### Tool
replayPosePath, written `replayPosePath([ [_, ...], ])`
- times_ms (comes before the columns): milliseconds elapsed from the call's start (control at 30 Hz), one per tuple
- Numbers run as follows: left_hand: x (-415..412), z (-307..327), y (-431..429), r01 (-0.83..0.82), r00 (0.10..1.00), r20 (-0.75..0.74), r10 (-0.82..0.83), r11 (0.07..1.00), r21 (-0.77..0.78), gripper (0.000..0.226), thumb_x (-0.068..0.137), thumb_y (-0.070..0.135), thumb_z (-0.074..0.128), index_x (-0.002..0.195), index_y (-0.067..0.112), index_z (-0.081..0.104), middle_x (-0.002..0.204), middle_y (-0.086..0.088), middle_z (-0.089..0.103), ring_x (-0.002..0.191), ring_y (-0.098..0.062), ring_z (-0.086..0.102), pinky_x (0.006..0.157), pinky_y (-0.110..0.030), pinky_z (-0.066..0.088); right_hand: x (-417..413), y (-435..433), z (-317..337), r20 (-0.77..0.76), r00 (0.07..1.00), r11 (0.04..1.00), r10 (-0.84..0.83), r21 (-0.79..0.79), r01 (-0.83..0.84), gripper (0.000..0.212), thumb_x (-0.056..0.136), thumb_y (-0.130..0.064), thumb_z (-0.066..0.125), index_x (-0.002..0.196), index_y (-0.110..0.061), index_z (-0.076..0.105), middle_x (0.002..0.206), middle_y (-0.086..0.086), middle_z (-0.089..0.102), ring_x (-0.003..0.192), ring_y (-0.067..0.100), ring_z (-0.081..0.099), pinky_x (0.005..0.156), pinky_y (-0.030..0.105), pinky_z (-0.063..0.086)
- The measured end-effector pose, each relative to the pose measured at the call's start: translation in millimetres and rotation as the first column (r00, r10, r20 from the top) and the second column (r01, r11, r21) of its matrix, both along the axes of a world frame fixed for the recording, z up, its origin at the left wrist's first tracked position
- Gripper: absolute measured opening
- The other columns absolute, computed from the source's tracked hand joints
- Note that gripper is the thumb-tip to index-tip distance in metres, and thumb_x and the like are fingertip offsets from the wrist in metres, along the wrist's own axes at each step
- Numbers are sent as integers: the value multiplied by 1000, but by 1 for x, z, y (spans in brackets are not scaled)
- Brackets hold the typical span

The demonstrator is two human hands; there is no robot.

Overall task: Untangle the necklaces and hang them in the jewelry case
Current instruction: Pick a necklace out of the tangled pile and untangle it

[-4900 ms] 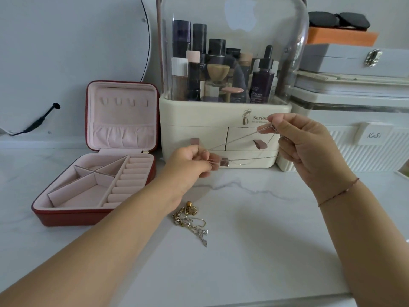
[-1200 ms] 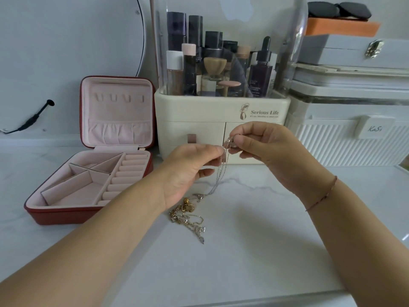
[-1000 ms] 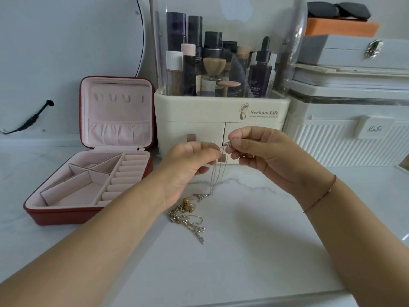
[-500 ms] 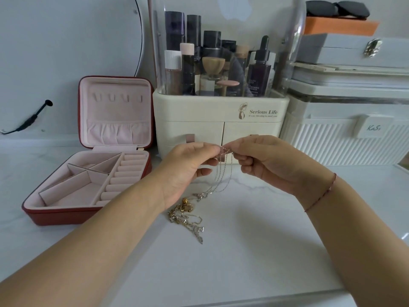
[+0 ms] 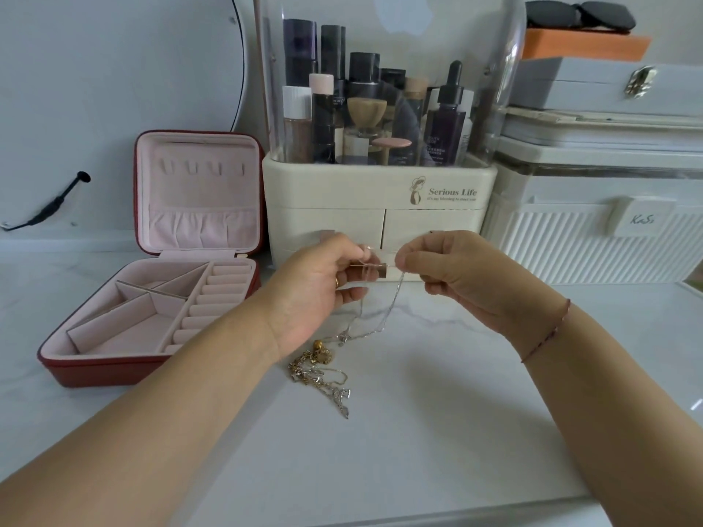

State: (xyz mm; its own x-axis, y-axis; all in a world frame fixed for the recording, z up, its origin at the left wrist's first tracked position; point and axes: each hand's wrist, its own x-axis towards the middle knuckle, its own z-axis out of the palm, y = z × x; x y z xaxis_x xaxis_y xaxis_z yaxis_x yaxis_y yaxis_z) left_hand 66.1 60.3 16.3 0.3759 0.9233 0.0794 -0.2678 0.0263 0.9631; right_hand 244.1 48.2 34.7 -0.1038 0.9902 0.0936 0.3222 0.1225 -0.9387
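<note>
Our left hand (image 5: 317, 294) and right hand (image 5: 460, 277) are each pinching the chain (image 5: 392, 303) mid-frame. A tangle (image 5: 319, 370) is lying below.

You can read "Serious Life" on the cream organizer (image 5: 342, 192). The line beneath is too small. The white ribbed box (image 5: 570, 256) has a tab (image 5: 641, 221) reading "KaSi".

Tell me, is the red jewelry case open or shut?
Open. The jewelry case has its lid standing upright, and the pink compartments show.
</note>
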Motion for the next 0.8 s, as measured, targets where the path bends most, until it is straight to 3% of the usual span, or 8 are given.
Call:
replayPosePath([
  [133, -9, 5, 3, 34, 991, 129, -25, 997, -68, 14, 71, 17, 51, 61, 18, 61, 77, -1, 65, 75, -15, 62, 73, -30, 43, 10, 1, 5, -276, 961, 998, 8, -51, -23, 13, 89, -11, 62, 77, -11, 65, 67, -2, 49, 64, 9, 41, 62, 20, 40],
  [233, -9, 5, 4, 27, 993, 116, -18, 996, -83, 20, 74, 16, 45, 60, 18, 58, 75, -1, 64, 77, -16, 60, 75, -32, 41, 12, 2, 7, -457, 889, 992, 32, -98, -86, 5, 84, -13, 63, 81, -10, 62, 74, 2, 59, 67, 9, 50, 61, 20, 42],
  [300, -8, 5, 3, 47, 993, 109, -39, 996, -73, 18, 71, 17, 45, 58, 18, 58, 74, -1, 64, 79, -17, 59, 76, -32, 41, 13, 3, 7, -530, 847, 988, 42, -105, -115, 15, 76, -20, 64, 85, -9, 62, 81, 3, 66, 70, 9, 58, 63, 20, 49],
  [400, -8, 4, 2, 61, 994, 100, -54, 996, -69, 10, 65, 20, 48, 61, 17, 57, 78, -3, 64, 81, -17, 59, 78, -32, 42, 12, 4, 6, -569, 819, 989, 72, -67, -134, 23, 76, -23, 61, 92, -6, 62, 85, 1, 71, 79, 11, 66, 70, 22, 54],
  [567, -7, 1, 4, 76, 995, 66, -73, 996, -47, 8, 66, 21, 49, 69, 17, 55, 80, -2, 63, 79, -15, 61, 78, -32, 43, 9, 2, 7, -649, 748, 980, 136, -24, -200, 13, 82, -22, 57, 76, -13, 62, 78, 0, 68, 87, 18, 69, 94, 34, 53],
  [700, -7, 0, 4, 91, 995, 54, -89, 995, -42, 7, 67, 23, 49, 69, 18, 54, 80, 0, 63, 80, -14, 60, 79, -31, 43, 4, -1, 9, -678, 706, 968, 202, 28, -251, 18, 88, -19, 52, 74, -13, 61, 74, 1, 64, 83, 17, 69, 86, 33, 57],
  [800, -7, 1, 5, 79, 993, 93, -73, 995, -62, 6, 66, 21, 48, 67, 17, 53, 80, -2, 63, 79, -16, 59, 78, -32, 43, 3, -1, 11, -734, 653, 971, 187, 38, -235, 11, 88, -21, 51, 80, -13, 51, 61, -3, 54, 62, 11, 59, 68, 27, 56],
])
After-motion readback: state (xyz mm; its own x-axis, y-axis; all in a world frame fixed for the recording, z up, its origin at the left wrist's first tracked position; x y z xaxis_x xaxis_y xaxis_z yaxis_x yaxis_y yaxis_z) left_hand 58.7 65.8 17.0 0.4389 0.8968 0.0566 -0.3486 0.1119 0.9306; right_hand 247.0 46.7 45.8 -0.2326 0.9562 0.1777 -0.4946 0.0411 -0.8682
